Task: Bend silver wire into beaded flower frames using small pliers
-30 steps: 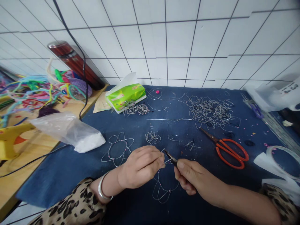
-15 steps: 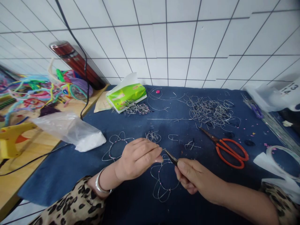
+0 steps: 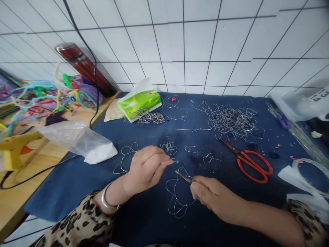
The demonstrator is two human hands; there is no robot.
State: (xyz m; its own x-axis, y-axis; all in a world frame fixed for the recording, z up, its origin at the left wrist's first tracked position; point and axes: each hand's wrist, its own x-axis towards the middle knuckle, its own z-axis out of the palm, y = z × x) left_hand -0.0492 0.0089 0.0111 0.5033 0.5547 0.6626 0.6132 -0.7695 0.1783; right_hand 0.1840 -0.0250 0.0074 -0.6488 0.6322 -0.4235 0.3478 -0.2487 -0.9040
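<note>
My left hand [image 3: 147, 168] pinches a short piece of bent wire [image 3: 175, 161], whose hooked end sticks out past the fingertips. In my right hand [image 3: 213, 193] are pliers [image 3: 183, 177], their dark jaws pointing left and apart from that wire. Beneath the pliers lies a wire flower shape [image 3: 176, 199], a ring with looped petals and small pink beads. A second wire flower shape [image 3: 125, 161] is partly covered by my left hand. Just beyond my hands sits a small bunch of cut wires [image 3: 169, 148].
Orange-handled scissors [image 3: 253, 166] lie at right, before a tangled wire pile [image 3: 231, 120]. A green tissue pack [image 3: 140, 104] is at the back. On the left are a plastic bag [image 3: 84, 142], a yellow glue gun [image 3: 15, 149] and a red flask [image 3: 84, 67].
The plier jaws have come away from the wire at my left fingertips, and my hands are slightly farther apart. My left hand has turned, showing the wire's hooked end.
</note>
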